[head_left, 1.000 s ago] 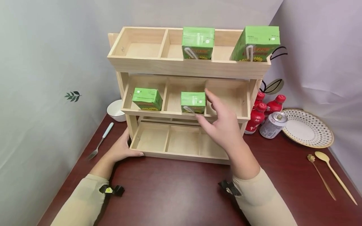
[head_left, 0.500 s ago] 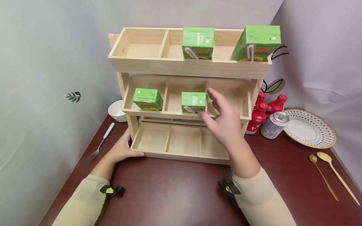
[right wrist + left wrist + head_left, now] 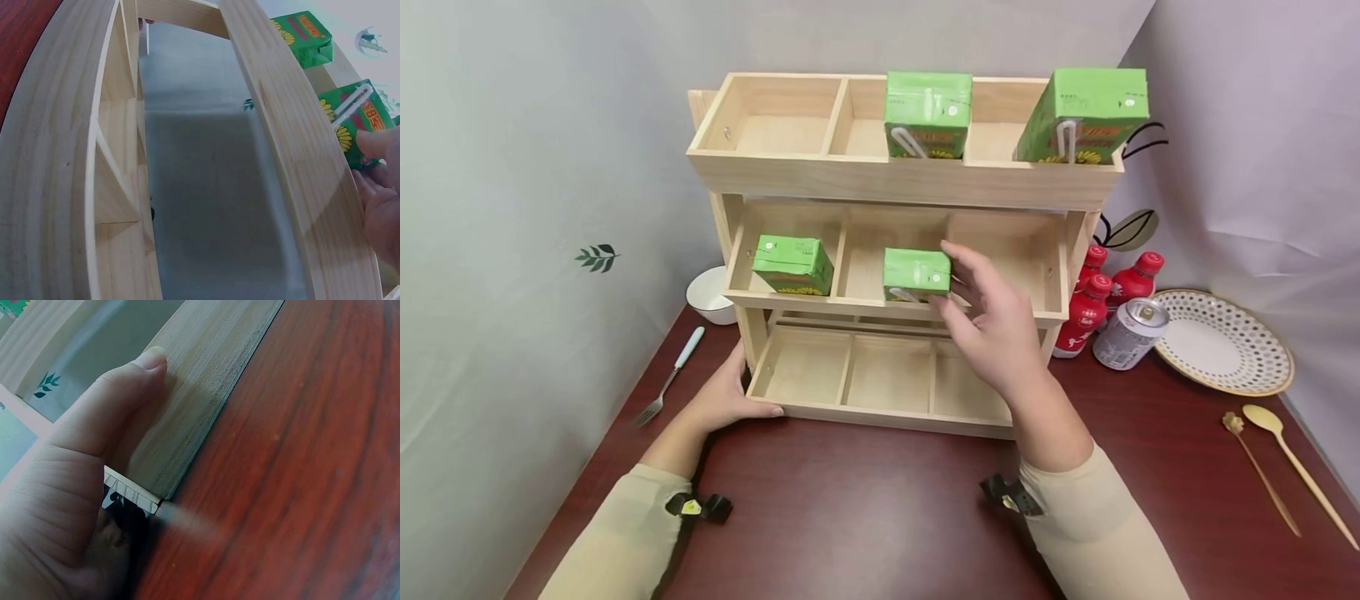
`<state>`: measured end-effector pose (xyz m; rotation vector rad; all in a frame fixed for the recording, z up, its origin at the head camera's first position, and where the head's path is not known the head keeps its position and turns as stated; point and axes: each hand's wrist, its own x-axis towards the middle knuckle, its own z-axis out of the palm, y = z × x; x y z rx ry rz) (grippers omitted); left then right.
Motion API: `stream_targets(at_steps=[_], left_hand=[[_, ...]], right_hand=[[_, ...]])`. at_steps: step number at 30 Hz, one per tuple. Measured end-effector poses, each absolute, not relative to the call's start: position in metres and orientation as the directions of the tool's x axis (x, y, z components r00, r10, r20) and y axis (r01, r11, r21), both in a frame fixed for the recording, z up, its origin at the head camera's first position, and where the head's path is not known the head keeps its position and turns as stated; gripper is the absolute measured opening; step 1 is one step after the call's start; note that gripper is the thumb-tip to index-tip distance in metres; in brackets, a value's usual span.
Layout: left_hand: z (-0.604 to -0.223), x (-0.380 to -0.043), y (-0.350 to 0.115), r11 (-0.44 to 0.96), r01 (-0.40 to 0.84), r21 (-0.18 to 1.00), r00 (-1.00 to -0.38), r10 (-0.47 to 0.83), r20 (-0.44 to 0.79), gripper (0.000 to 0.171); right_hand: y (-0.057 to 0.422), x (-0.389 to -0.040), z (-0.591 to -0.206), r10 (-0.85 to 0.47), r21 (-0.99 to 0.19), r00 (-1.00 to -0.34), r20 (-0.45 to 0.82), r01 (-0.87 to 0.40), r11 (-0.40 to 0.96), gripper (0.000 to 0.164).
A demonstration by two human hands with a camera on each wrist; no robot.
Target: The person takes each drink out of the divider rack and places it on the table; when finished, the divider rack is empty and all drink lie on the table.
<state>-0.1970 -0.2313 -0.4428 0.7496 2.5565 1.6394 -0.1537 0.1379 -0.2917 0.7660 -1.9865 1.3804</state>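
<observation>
While a dark green leaf print (image 3: 597,257) is showing on the pale wall (image 3: 512,150) at far left, a fork (image 3: 687,350) with a light blue handle is lying on the dark red table (image 3: 865,508), near a white bowl (image 3: 709,296) that is standing beside the three-tiered wooden shelf (image 3: 850,179). The left hand (image 3: 727,398) is gripping the shelf's lower left corner; in the left wrist view its thumb is pressing on the front board, while its other fingers are mostly hiding from sight. One green carton (image 3: 793,265) is sitting in the left compartment of the middle tier. Farther right, another carton is sitting in that tier's middle compartment: this held carton (image 3: 916,271) is being pinched at its right end by the right hand (image 3: 996,329), whose thumb is touching the printed front. Above it, an upper carton (image 3: 928,112) is standing near the centre of the top tier, and a corner carton (image 3: 1086,112) is filling part of the right compartment. Beyond the shelf, red bottles (image 3: 1084,315) are clustering behind a silver can (image 3: 1131,333), a spotted plate (image 3: 1213,342) is lying just beside them, and two gold-coloured spoons (image 3: 1262,418) are resting nearer the person.
</observation>
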Motion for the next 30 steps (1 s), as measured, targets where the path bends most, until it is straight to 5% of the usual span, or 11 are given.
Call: stream_targets(at_steps=[9,17,30], left_hand=[[-0.444,-0.198,-0.231,0.324,0.39,0.862,-0.881,0.405,0.246,0.13],[-0.443,-0.196,-0.232,0.327,0.385,0.863,-0.885,0.397,0.244,0.131],[-0.444,-0.197,-0.232,0.323,0.38,0.867,-0.884,0.401,0.238,0.13]], right_hand=[[0.149,-0.17,-0.325,-0.101,-0.537,-0.575,0.812,-0.804,0.256,0.051],[0.155,-0.169,-0.321,-0.013,-0.622,-0.623,0.782,-0.779,-0.076,0.056],[0.163,-0.146,-0.301,0.032,-0.586,-0.592,0.805,-0.803,-0.111,0.055]])
